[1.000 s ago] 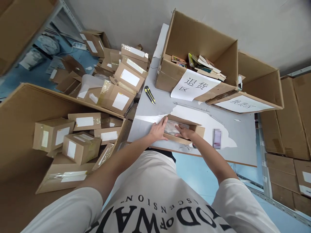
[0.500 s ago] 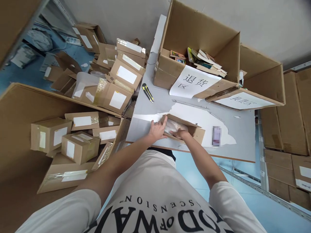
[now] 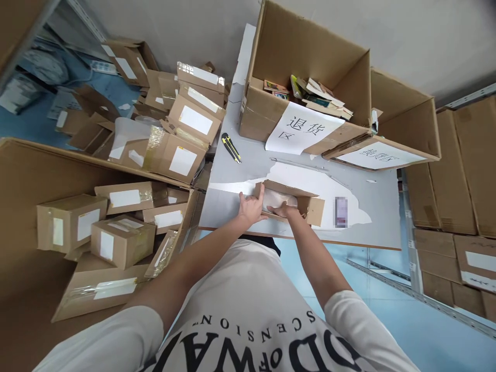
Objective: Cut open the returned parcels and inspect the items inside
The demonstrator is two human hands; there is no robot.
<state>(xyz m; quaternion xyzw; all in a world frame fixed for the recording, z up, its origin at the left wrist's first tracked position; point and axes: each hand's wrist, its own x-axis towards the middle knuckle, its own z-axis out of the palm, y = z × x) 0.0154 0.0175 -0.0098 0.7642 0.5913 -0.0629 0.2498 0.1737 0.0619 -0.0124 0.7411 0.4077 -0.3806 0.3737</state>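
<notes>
A small open cardboard box (image 3: 316,212) lies on the grey table, its right flap folded outward. Inside it is a pale item in clear or whitish plastic wrapping (image 3: 278,198); its kind is not plain. At the box's left end, my left hand (image 3: 251,206) grips the wall, index finger stretched along it and thumb at the near side. My right hand (image 3: 285,209) reaches over the near wall into the box and holds the wrapped item, its fingertips partly hidden. To the right on the table lies a blurred purple package (image 3: 341,212).
A yellow-black box cutter (image 3: 231,148) lies at the table's left. Behind stand two large cartons with handwritten signs, one (image 3: 267,111) holding books. On the left, a big carton (image 3: 77,160) holds several taped parcels, with more boxes heaped beyond. Stacked cartons (image 3: 451,175) stand at right.
The view has shifted slightly. My right hand has slid a little leftward over the wrapped item inside the box. My left hand keeps its place at the box's left end.
</notes>
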